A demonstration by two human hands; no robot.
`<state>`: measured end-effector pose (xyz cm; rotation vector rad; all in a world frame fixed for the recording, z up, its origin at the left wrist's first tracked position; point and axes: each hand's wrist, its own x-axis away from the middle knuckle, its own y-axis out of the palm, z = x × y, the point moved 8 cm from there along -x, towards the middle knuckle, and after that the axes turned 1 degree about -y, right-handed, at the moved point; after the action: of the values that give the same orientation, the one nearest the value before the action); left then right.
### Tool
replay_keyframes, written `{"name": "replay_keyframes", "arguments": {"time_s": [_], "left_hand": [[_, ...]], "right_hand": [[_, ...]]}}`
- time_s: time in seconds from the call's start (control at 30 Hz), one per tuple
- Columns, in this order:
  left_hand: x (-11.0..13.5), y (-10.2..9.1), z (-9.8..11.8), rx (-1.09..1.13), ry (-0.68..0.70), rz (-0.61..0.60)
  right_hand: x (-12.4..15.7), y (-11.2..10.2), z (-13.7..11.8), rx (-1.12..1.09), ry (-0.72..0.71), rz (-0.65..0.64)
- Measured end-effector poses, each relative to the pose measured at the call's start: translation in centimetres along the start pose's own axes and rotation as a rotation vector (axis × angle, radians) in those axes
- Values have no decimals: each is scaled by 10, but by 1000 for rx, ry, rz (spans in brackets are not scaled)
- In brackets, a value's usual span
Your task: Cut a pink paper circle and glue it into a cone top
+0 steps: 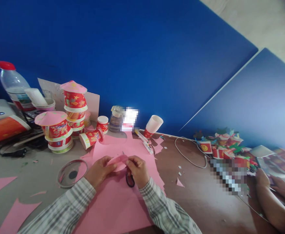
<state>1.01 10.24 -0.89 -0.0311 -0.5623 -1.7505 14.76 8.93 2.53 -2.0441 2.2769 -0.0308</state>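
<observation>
Between my two hands is a small curved piece of pink paper. My left hand pinches its left side, thumb on top. At the right end, the fingers of my right hand are closed on its edge. A pair of scissors shows its black handle below my right palm, with a tip poking out past the paper; whether my right hand also grips it I cannot tell. Under both hands lies a large pink sheet with cut edges.
Stacked red paper cups with pink cone tops stand at left, near a tape roll and pink scraps. Behind are a glass jar, white cups and a glue tube. Another person's hands are at far right.
</observation>
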Motion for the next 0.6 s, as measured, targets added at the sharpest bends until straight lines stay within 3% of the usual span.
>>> {"name": "replay_keyframes", "arguments": {"time_s": [0.33, 0.6], "left_hand": [[4, 2, 9, -255, 71, -33], [8, 1, 22, -337, 180, 71]], "right_hand": [[4, 8, 9, -139, 172, -117], [4, 12, 7, -95, 195, -168]]}}
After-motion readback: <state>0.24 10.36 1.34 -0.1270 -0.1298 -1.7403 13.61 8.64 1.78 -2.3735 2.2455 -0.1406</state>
